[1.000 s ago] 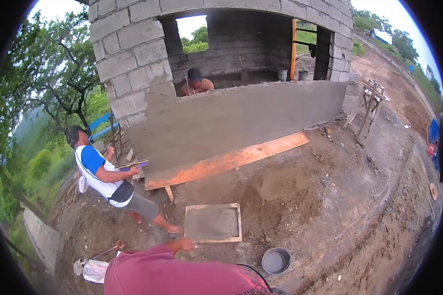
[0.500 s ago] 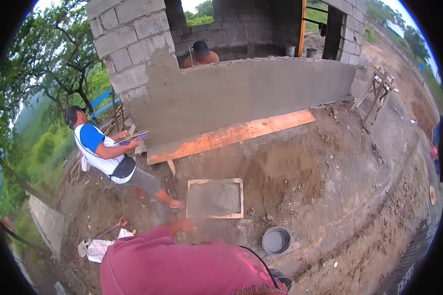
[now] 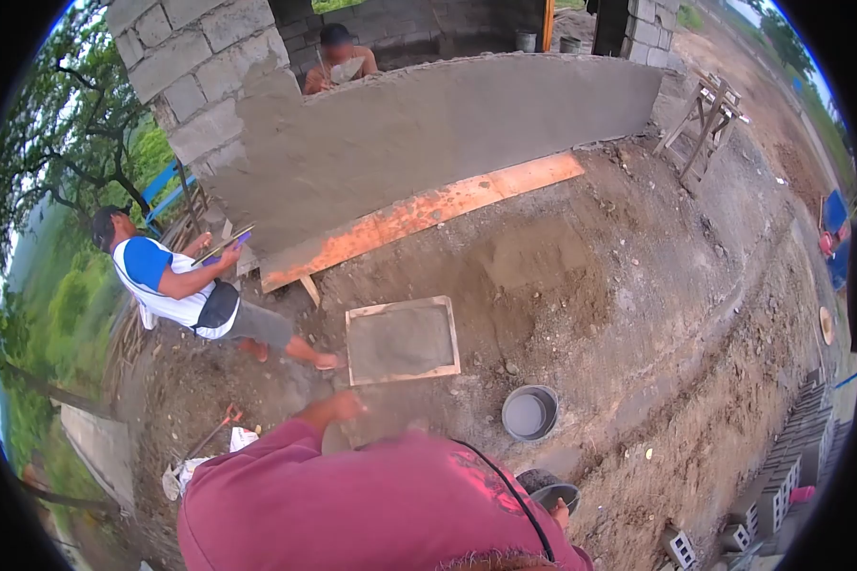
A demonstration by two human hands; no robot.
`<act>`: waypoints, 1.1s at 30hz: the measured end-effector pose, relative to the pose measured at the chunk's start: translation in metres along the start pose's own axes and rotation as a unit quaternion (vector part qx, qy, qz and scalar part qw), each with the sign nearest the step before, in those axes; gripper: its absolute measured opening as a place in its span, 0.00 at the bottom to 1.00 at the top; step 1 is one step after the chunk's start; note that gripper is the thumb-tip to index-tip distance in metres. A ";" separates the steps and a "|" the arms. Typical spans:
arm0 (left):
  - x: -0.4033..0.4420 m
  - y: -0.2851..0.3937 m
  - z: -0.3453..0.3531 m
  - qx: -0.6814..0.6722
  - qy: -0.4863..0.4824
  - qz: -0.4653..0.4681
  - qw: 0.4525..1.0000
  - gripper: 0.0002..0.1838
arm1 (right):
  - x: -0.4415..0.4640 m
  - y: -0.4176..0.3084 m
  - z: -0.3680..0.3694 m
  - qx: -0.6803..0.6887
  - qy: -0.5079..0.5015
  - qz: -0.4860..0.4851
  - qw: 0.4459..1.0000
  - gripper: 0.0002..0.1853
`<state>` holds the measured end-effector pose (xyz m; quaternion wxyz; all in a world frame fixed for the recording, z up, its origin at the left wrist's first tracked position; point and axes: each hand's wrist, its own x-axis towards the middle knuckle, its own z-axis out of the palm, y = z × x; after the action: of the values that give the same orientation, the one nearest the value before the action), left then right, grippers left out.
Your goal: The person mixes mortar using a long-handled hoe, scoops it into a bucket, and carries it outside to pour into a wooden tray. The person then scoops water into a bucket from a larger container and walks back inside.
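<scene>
My left hand (image 3: 343, 407) reaches out past the maroon sleeve, just below a wooden frame (image 3: 349, 352) filled with smooth grey mortar. Its fingers are blurred, and I cannot tell whether they are spread or closed. At the lower right, my right hand (image 3: 561, 515) shows only in part, its fingers at the rim of a dark bucket (image 3: 569, 494). The maroon shirt hides the rest of that hand and part of the bucket. Another grey bucket (image 3: 553, 416) stands on the dirt, right of the frame, with grey material inside.
A co-worker (image 3: 176, 276) stands at the left holding long thin tools. Another person (image 3: 338, 62) is behind the plastered wall (image 3: 467, 114). An orange board (image 3: 428, 221) lies along its foot. Sand (image 3: 538, 255) is heaped beyond the frame; hollow blocks (image 3: 781, 495) stand lower right.
The view has shifted, so the wall and frame sit higher and further left. My right hand and more of the dark bucket have come into view. The person behind the wall now raises a flat tool.
</scene>
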<state>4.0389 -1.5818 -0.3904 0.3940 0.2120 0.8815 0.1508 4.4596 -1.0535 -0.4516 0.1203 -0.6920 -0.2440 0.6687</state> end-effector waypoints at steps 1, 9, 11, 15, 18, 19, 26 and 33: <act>0.002 -0.007 0.006 0.006 0.007 0.013 1.000 0.25 | -0.001 0.002 -0.003 -0.021 0.006 -0.015 1.000 0.22; -0.006 0.012 0.009 0.055 -0.003 0.011 0.998 0.26 | 0.012 0.017 -0.018 0.018 -0.026 0.043 0.999 0.18; -0.012 0.023 0.008 0.059 -0.030 -0.001 0.998 0.25 | 0.021 0.024 -0.022 0.035 -0.018 0.064 0.997 0.17; -0.009 0.024 0.007 0.079 -0.067 -0.004 0.995 0.25 | 0.014 0.024 -0.017 0.060 0.012 0.063 0.996 0.16; 0.004 0.023 0.001 0.078 -0.061 0.016 0.995 0.25 | 0.011 0.015 -0.011 0.067 0.019 0.062 0.996 0.15; 0.009 0.026 -0.001 0.065 -0.060 0.019 0.996 0.26 | 0.009 0.011 -0.008 0.070 0.021 0.060 0.996 0.15; 0.114 0.047 -0.016 0.058 -0.135 0.001 0.989 0.25 | 0.021 -0.058 0.018 0.069 0.084 0.026 0.994 0.15; 0.228 0.146 -0.098 -0.056 -0.085 -0.064 0.993 0.21 | 0.002 -0.176 0.041 0.096 0.172 -0.008 0.980 0.13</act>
<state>3.8649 -1.3536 -0.4076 0.4876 0.1449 0.8468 0.1556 4.3878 -0.9095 -0.3697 0.2315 -0.7797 -0.1597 0.5594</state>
